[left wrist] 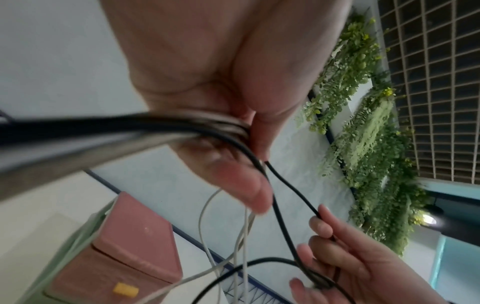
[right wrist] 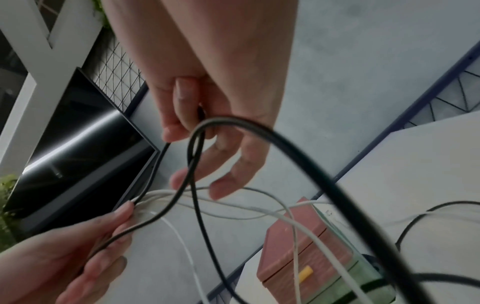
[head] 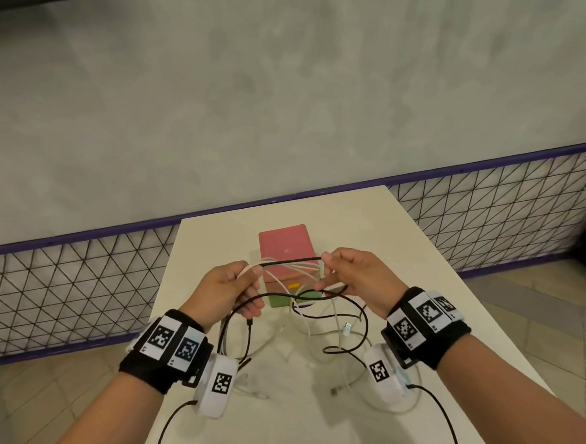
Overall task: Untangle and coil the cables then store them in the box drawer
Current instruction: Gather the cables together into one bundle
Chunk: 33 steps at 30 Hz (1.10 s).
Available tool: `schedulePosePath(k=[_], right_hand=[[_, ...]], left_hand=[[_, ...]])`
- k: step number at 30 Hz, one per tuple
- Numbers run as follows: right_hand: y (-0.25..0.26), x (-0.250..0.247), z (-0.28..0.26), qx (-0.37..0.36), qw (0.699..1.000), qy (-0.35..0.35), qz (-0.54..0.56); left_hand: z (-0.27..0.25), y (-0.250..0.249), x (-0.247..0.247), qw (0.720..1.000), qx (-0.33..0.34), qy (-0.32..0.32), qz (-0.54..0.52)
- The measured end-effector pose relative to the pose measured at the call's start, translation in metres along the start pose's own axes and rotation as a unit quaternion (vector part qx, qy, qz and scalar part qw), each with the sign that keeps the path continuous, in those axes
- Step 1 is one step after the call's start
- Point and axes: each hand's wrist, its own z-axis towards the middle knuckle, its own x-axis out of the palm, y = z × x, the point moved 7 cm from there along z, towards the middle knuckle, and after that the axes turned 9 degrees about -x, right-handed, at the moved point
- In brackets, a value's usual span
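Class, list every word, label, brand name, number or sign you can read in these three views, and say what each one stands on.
No readable words, brands or numbers in any view.
Wristbands: black-and-white square code markers, patterns only; the tiny marks at their corners are too small to read.
Pink box: one faint small ring on its top, no lettering.
Yellow tab on the box front: blank as far as can be seen.

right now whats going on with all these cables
A person is untangling black and white cables above a table. The left hand grips a bunch of both colours, while the right hand pinches a black cable stretched between the hands. The rest hangs in loose loops down to the table. The pink box sits behind; nothing looks coiled or stored yet.
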Motion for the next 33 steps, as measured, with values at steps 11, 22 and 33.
schedulePosePath(k=[11,22,33], right_hand=[[-0.052,-0.029,-0.001,0.043,0.985,0.061,-0.157],[-0.15,0.05,-0.074,0.067,0.817,0.37,-0.437],[-0.051,0.093,-0.031,-0.064,0.903,0.32,-0.28]], left_hand=[[0.009,-0.003,-0.025,0.995,0.037,-0.063,0.063],[0.013,-0.007,-0.031,0.995,0.025,-0.091,0.037],[0.01,-0.006,0.005,0.999,0.041,-0.022,0.027]])
